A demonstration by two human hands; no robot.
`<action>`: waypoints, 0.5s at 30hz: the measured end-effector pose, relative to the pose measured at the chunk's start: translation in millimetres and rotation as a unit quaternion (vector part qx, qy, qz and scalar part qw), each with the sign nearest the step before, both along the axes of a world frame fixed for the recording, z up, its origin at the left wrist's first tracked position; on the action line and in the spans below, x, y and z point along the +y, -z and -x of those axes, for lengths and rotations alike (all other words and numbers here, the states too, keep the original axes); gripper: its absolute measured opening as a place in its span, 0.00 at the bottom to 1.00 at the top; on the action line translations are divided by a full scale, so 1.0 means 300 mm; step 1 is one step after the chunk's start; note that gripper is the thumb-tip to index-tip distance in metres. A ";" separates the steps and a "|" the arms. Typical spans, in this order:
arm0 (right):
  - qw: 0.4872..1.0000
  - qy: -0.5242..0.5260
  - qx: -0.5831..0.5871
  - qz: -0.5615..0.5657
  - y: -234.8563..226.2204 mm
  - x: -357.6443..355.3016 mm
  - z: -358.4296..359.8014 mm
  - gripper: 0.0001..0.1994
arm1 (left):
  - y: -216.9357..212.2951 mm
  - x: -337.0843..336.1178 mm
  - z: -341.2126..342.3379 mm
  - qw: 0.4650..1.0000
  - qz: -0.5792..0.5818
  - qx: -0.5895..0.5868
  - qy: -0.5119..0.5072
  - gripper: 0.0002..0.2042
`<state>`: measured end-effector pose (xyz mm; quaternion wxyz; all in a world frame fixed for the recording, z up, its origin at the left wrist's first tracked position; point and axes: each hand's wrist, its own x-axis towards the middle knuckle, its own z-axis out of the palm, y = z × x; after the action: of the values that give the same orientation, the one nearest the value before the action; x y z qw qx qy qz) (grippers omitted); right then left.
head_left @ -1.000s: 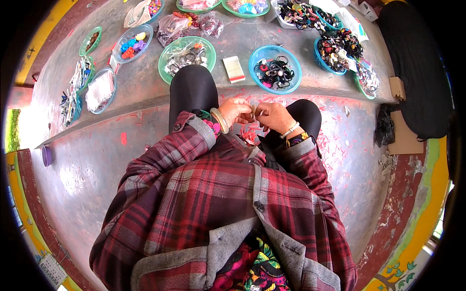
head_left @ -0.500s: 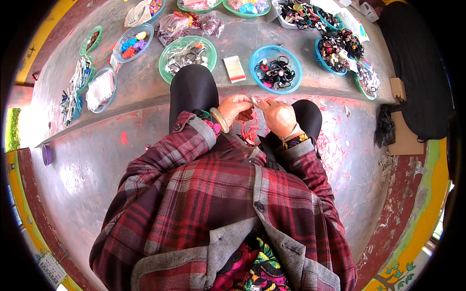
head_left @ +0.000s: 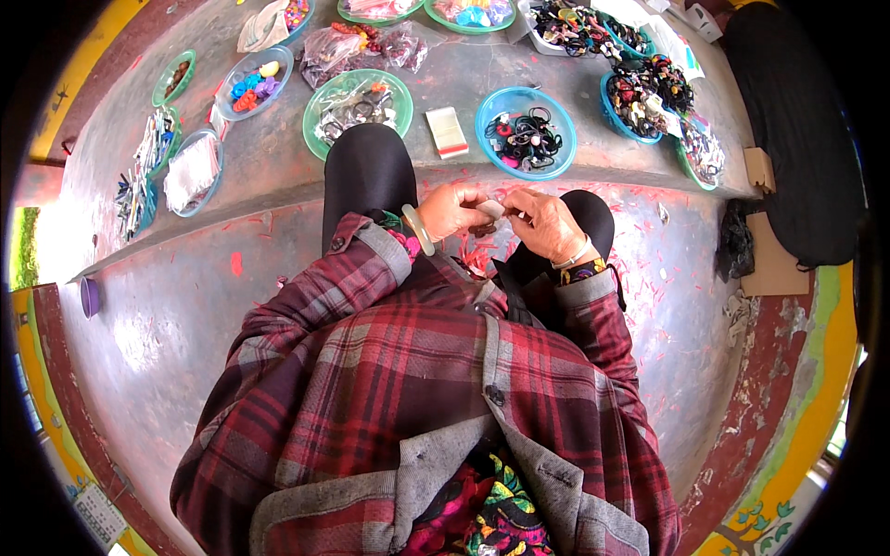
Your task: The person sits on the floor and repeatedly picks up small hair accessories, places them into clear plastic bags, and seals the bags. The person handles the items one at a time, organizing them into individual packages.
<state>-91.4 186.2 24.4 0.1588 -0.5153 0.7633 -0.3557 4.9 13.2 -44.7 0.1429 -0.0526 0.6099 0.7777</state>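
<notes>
Between my knees, both hands are raised close together. My left hand (head_left: 450, 211), with a pale bangle at the wrist, is closed with its fingertips pinching a small whitish card-like piece (head_left: 492, 208). My right hand (head_left: 549, 225) meets that piece from the other side, its thumb and fingers pressed together; what they pinch is too small to make out. Something small and dark brown shows under the left fingers. Just beyond my hands lie a white card pack with a red end (head_left: 447, 132) and a blue basket (head_left: 526, 171) of black hair ties.
A green basket (head_left: 315, 139) of bagged hair ties stands beyond my left knee. Further left are a basket of coloured scrunchies (head_left: 252, 85) and a tray of white cards (head_left: 192, 171). Heaped hair ties (head_left: 649, 93) sit at the far right. Red scraps (head_left: 640, 269) litter the floor beside a raised ledge.
My left hand has turned slightly, and the whitish piece now shows flatter between my hands. The right hand has shifted a little to the right, its fingers curled in.
</notes>
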 end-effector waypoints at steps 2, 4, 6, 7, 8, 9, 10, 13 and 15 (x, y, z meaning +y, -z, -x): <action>0.999 0.003 -0.032 -0.024 -0.010 0.006 -0.004 0.07 | -0.009 0.002 -0.003 1.000 -0.014 0.028 -0.004 0.10; 0.998 -0.001 -0.048 -0.040 -0.010 0.014 0.000 0.07 | -0.009 0.002 -0.003 0.999 -0.036 0.035 -0.003 0.09; 0.998 -0.013 -0.048 -0.048 -0.004 0.025 0.010 0.07 | 0.007 -0.003 -0.003 0.998 -0.065 0.021 0.003 0.09; 0.997 -0.008 -0.061 -0.044 -0.007 0.026 0.009 0.07 | 0.014 -0.007 -0.003 0.998 -0.070 0.008 0.005 0.09; 0.996 -0.002 -0.074 -0.039 -0.012 0.026 0.008 0.07 | 0.020 -0.013 -0.002 0.997 -0.074 -0.006 0.007 0.10; 0.996 0.003 -0.087 -0.034 -0.020 0.027 0.007 0.07 | 0.024 -0.016 -0.002 0.997 -0.078 -0.019 0.009 0.10; 0.995 0.013 -0.096 -0.031 -0.031 0.027 0.006 0.06 | 0.019 -0.015 -0.002 0.996 -0.086 -0.027 0.002 0.10; 0.992 0.048 -0.111 -0.025 -0.053 0.027 0.004 0.06 | 0.015 -0.009 -0.003 0.993 -0.110 -0.022 -0.027 0.10; 0.991 0.076 -0.106 -0.024 -0.053 0.022 0.007 0.05 | 0.049 0.000 0.001 0.990 -0.125 0.019 -0.053 0.11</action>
<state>-93.5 193.0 40.2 0.2236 -0.4111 0.7875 -0.4011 4.6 13.1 -59.3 0.0951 -0.0517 0.5066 0.8554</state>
